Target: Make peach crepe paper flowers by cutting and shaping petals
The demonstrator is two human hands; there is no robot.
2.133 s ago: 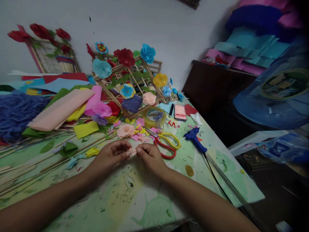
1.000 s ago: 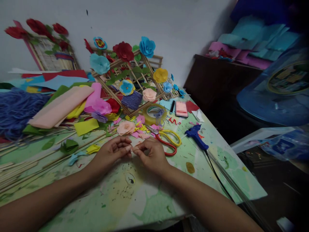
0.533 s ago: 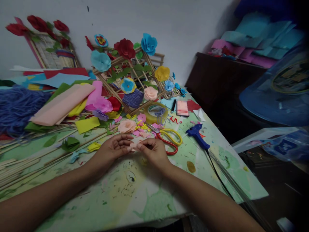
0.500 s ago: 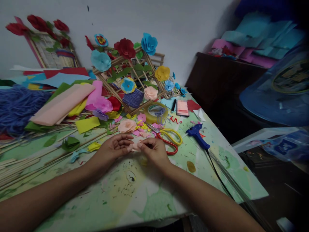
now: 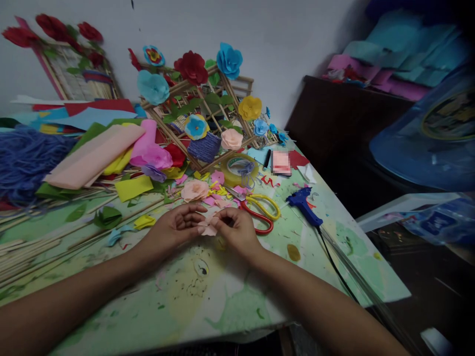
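Between my two hands is a small pale pink paper flower piece [image 5: 208,226]. My left hand [image 5: 178,225] pinches its left side with thumb and fingers, the other fingers loosely curled. On its right side, the thumb and forefinger of my right hand [image 5: 237,230] are closed on it. Just beyond my fingers lies a finished-looking pale pink paper flower [image 5: 195,191] among pink and yellow scraps. Scissors [image 5: 264,210] with red and yellow handles lie just past my right hand. Farther right rests a blue hot glue gun [image 5: 305,206] with a black cord.
A bamboo-stick frame [image 5: 222,94] with paper flowers stands at the back, a roll of clear tape [image 5: 239,170] before it. Folded pink crepe paper [image 5: 96,155], blue yarn [image 5: 31,163] and thin sticks [image 5: 29,259] lie left. The table [image 5: 237,306] ends at the right beside a water jug [image 5: 419,143].
The pink paper piece has turned slightly between my fingers and shows more of its petals. Both hands stay in nearly the same place; the view has shifted a little.
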